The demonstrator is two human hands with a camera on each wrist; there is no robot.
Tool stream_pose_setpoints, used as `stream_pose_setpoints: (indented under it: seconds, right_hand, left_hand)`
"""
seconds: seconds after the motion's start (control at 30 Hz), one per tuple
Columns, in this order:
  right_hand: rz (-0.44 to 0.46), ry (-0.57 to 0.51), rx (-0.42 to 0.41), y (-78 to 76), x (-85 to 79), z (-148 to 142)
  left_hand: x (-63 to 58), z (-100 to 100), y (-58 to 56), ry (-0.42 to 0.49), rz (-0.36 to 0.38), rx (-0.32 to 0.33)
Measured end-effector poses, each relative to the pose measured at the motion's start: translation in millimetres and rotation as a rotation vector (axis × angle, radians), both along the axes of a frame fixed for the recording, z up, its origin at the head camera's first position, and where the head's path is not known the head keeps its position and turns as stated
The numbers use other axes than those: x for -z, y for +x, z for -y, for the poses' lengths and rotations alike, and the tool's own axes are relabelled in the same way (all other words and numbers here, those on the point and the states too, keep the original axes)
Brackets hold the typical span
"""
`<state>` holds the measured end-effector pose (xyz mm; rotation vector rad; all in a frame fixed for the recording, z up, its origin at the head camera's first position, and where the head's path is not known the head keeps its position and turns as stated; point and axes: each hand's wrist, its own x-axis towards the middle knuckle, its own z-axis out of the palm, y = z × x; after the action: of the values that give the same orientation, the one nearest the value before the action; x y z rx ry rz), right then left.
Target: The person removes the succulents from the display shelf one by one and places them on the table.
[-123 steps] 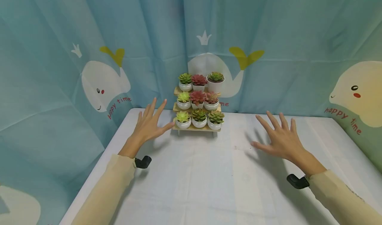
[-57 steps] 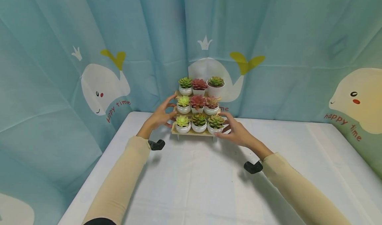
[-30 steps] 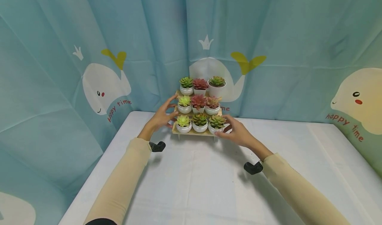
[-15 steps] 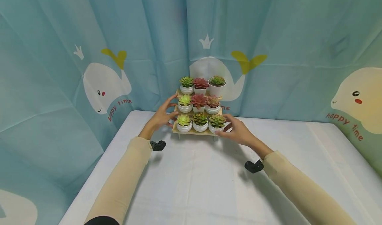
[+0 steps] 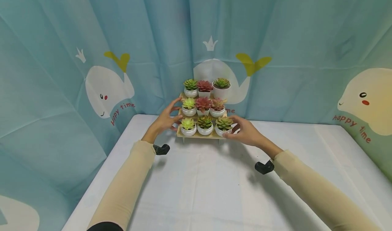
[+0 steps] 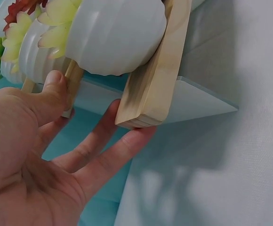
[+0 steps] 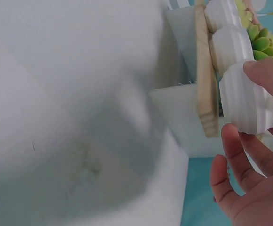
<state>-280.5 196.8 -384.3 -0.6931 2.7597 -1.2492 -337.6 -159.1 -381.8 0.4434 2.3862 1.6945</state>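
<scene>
A three-tier wooden plant stand [image 5: 199, 136] holds small potted succulents in white pots, green and reddish, in rows of three. At its left side my left hand [image 5: 163, 121] grips it: in the left wrist view the thumb lies on the middle plank [image 6: 74, 84] and the fingertips touch the end of the bottom plank [image 6: 150, 89]. My right hand [image 5: 246, 133] pinches the green potted succulent [image 5: 224, 124] at the bottom row's right end. Seen from the right wrist, thumb and fingertips hold its white pot [image 7: 249, 101], which sits slightly off the plank's face.
Behind the stand hangs a blue curtain [image 5: 294, 88] with printed whales, close to the table's back edge. A white cloth [image 5: 214, 183] covers the table in front. Two neighbouring pots, one of them the dark green succulent [image 5: 204, 122], stand tightly beside the pinched one.
Both hands came in from apart to the stand. Over the last half second the right hand and the pinched succulent moved slightly right, widening the gap to its neighbour. The left hand stayed put.
</scene>
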Motion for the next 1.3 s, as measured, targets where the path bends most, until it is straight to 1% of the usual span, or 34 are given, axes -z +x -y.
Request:
stream_pose_setpoints:
  seconds: [0.27,0.37,0.5,0.67,0.8,1.0,1.17,1.3]
  right_hand:
    - [-0.022,0.013,-0.001,-2.4,-16.9,-12.7]
    - [-0.03,0.013,0.006,-2.7,-21.7,-16.1]
    - [-0.041,0.011,0.015,-3.5,-23.5,-21.0]
    - [-0.043,0.015,0.018,-4.3,-21.0,-29.4]
    - [-0.032,0.017,0.033,-4.5,-18.6,-36.9]
    - [-0.013,0.006,0.076,-7.6,-13.2,-47.7]
    - [0.013,-0.027,0.111,-11.5,-7.4,-55.9]
    - [0.036,-0.024,0.149,-15.0,-1.5,-62.6]
  left_hand:
    - [-2.6,-0.1,1.2,-0.005,-0.021,-0.015]
    - [-1.5,0.7,0.6,-0.004,-0.022,-0.011]
    - [2.2,1.2,-2.3,0.002,-0.018,-0.02]
    - [5.6,1.6,-4.7,0.005,-0.004,-0.033]
    - [4.7,1.6,-3.3,0.01,0.003,-0.035]
    - [3.7,1.5,-2.2,0.006,-0.008,-0.03]
    - [3.8,0.8,-2.2,0.007,-0.017,-0.032]
    - [3.5,0.1,-1.9,0.005,-0.023,-0.035]
